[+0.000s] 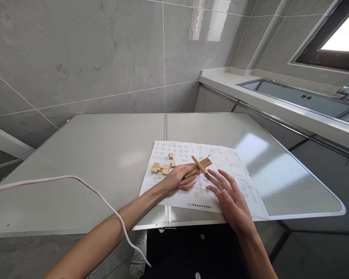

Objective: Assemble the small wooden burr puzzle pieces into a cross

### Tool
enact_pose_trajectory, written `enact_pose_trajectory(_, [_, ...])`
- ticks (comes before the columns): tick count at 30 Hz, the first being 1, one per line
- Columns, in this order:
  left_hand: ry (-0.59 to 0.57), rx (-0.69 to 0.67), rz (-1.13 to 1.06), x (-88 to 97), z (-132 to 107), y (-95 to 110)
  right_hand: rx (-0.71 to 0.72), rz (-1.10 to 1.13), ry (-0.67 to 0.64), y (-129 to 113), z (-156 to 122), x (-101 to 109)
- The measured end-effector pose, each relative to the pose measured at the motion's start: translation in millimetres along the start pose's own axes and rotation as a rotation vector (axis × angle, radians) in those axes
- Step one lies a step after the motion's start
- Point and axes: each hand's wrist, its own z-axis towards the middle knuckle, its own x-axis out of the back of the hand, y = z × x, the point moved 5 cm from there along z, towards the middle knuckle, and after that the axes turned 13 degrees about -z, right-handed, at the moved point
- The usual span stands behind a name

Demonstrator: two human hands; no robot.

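My left hand point(184, 177) is closed around crossed wooden puzzle pieces point(201, 166) above the printed sheet. One flat bar points up and right, and a thinner stick lies across it. My right hand point(228, 193) is just to their right, fingers spread, holding nothing; its fingertips are close to the stick's lower end, and I cannot tell whether they touch. Left of my left hand, several notched wooden blocks point(160, 168) lie grouped on the paper. Another notched block point(171, 157) sits slightly above them, near my left knuckles.
A large printed sheet point(180, 199) with small diagrams lies on the white table point(104, 155). A pale cable point(95, 190) runs over the table's left side and across my left forearm. A counter with a sink point(296, 95) stands at right, below a window; a tiled wall rises behind.
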Motion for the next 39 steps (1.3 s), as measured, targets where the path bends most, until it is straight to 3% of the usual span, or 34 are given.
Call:
enact_pose_trajectory(4, [0.089, -0.114, -0.045, 10.3, -0.7, 11.3, 0.023, -0.368, 0.059, -7.1, 10.2, 3.4])
enact_pose_trajectory(8, [0.127, -0.155, -0.064, 13.3, -0.7, 13.5, 0.234, -0.786, -0.013, -14.8, 30.6, -2.5])
enact_pose_trajectory(12, [0.134, -0.156, -0.039, 12.0, -1.1, 12.9, 0.332, -0.976, -0.145, -8.1, 48.7, -9.4])
enact_pose_trajectory(19, [0.153, -0.159, 0.025, 12.8, -2.2, 11.1, 0.355, -1.048, -0.247, -6.6, 63.3, -16.4])
enact_pose_trajectory(28, [0.146, -0.178, 0.019, 12.5, -2.3, 10.9, 0.293, -1.012, -0.239, -5.7, 59.4, -11.5])
enact_pose_trajectory(34, [0.163, -0.181, 0.013, 12.9, -1.6, 10.1, 0.275, -1.015, -0.216, -3.5, 54.1, -7.2])
enact_pose_trajectory(39, [0.161, -0.181, 0.027, 14.4, -1.1, 8.9, 0.163, -0.927, -0.085, -10.2, 45.3, 4.2])
